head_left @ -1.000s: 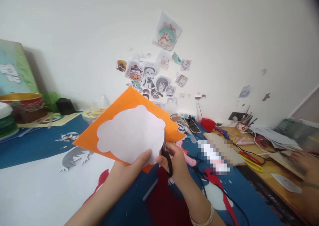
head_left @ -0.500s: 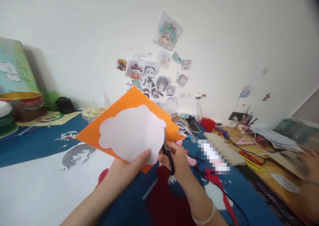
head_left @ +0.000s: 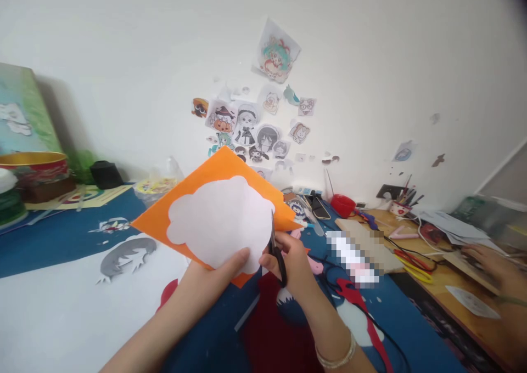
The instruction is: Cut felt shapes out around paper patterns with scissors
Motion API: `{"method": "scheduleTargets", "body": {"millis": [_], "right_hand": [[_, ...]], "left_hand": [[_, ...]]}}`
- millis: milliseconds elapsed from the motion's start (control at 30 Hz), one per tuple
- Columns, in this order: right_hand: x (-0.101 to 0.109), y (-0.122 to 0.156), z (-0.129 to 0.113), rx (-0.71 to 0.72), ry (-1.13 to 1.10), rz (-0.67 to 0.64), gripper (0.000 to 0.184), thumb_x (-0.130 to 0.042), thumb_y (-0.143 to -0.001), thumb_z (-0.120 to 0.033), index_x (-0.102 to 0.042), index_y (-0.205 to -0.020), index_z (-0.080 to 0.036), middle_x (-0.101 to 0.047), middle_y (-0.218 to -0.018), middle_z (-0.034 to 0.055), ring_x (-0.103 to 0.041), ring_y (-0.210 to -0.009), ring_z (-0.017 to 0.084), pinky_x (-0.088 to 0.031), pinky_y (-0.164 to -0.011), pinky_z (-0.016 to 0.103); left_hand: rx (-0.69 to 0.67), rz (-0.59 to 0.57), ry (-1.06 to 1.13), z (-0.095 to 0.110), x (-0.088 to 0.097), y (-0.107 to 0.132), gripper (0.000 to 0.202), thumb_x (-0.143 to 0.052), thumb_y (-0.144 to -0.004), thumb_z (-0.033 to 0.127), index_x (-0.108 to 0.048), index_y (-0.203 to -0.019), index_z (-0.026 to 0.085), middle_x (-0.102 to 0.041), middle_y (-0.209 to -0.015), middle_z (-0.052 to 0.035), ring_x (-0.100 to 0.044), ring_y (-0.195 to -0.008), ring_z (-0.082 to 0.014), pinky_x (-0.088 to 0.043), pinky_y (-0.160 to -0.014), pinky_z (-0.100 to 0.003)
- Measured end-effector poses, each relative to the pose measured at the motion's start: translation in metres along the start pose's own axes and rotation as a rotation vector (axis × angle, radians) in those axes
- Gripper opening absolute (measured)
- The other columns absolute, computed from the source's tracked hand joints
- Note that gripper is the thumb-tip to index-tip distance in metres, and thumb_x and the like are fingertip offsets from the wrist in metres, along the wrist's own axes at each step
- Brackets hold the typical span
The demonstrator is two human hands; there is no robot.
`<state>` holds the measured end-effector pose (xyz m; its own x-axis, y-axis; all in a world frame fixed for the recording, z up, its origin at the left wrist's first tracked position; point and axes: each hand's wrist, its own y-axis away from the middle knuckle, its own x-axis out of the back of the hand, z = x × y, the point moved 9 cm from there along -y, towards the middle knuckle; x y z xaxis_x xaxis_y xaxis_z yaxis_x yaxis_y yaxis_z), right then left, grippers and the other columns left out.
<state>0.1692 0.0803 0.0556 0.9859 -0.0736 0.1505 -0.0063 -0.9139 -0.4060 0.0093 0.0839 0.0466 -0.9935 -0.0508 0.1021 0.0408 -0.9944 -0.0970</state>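
My left hand [head_left: 224, 269] grips an orange sheet of paper [head_left: 197, 170] together with a white cloud-shaped paper [head_left: 218, 219] lying on it. The thumb presses on the white paper's lower edge; the other fingers are hidden behind the sheet. My right hand [head_left: 290, 263] holds black-handled scissors [head_left: 281, 266], fingers through the loops. Their blades stand at the right edge of the white paper, against the orange sheet. The sheet's right side has a jagged cut edge. Both papers are held up above the blue table [head_left: 206, 340].
A large white sheet [head_left: 82, 318] with a grey drawing lies at left. Cords, red scraps [head_left: 354, 290] and a phone [head_left: 319, 205] lie at right. Another person's hand [head_left: 486, 263] rests by a board on the wooden table [head_left: 436, 290]. Cut-out drawings hang on the wall [head_left: 370, 77].
The orange sheet's left corner has shifted slightly right and the sheet has tilted a little. My hands and scissors stay nearly in place. The other person's hand has moved left onto the board.
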Motion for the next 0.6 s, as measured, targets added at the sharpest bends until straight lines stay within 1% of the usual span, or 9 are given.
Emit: {"method": "scheduleTargets", "body": {"millis": [133, 267, 333, 433, 600], "right_hand": [[0.0035, -0.0013, 0.0027, 0.011, 0.046, -0.003, 0.046, -0.073, -0.056, -0.056, -0.052, -0.066, -0.017, -0.043, -0.057, -0.0035, -0.038, -0.053, 0.011, -0.033, -0.049, 0.023], [0.0024, -0.0012, 0.0017, 0.012, -0.011, -0.024, 0.050, -0.067, -0.060, -0.063, -0.051, -0.066, -0.016, -0.043, -0.056, -0.0030, -0.037, -0.051, 0.011, -0.031, -0.047, 0.023], [0.0013, -0.0003, -0.0015, 0.032, -0.024, -0.027, 0.050, -0.062, -0.063, -0.065, -0.049, -0.065, -0.016, -0.042, -0.057, -0.0027, -0.036, -0.053, 0.011, -0.030, -0.047, 0.022], [0.0011, 0.0013, -0.0044, 0.043, -0.017, -0.016, 0.052, -0.060, -0.063, -0.067, -0.045, -0.063, -0.017, -0.040, -0.058, -0.0027, -0.034, -0.054, 0.010, -0.029, -0.047, 0.022], [0.0019, 0.0016, -0.0023, 0.011, -0.009, 0.002, 0.055, -0.060, -0.060, -0.070, -0.042, -0.059, -0.018, -0.041, -0.058, -0.0024, -0.035, -0.053, 0.010, -0.031, -0.047, 0.023]], "left_hand": [[0.024, -0.017, 0.007, 0.0031, -0.0030, 0.0014, 0.055, -0.063, -0.066, 0.048, -0.059, -0.112, 0.017, -0.064, -0.117, -0.0111, -0.056, -0.110, -0.0309, -0.046, -0.093, -0.042], [0.003, -0.057, 0.062, 0.0069, -0.0091, 0.0038, 0.053, -0.059, -0.070, 0.051, -0.060, -0.109, 0.015, -0.064, -0.117, -0.0122, -0.057, -0.109, -0.0300, -0.048, -0.090, -0.039], [-0.021, -0.040, 0.043, 0.0082, -0.0097, 0.0054, 0.052, -0.059, -0.071, 0.050, -0.060, -0.109, 0.014, -0.065, -0.115, -0.0117, -0.056, -0.111, -0.0299, -0.047, -0.091, -0.038], [-0.040, 0.002, 0.024, 0.0091, -0.0089, 0.0077, 0.051, -0.060, -0.071, 0.046, -0.060, -0.111, 0.015, -0.065, -0.114, -0.0112, -0.055, -0.112, -0.0298, -0.046, -0.092, -0.038], [0.000, 0.041, 0.033, 0.0072, -0.0064, 0.0095, 0.044, -0.062, -0.071, 0.042, -0.061, -0.105, 0.014, -0.065, -0.113, -0.0128, -0.056, -0.111, -0.0292, -0.047, -0.091, -0.035]]}}
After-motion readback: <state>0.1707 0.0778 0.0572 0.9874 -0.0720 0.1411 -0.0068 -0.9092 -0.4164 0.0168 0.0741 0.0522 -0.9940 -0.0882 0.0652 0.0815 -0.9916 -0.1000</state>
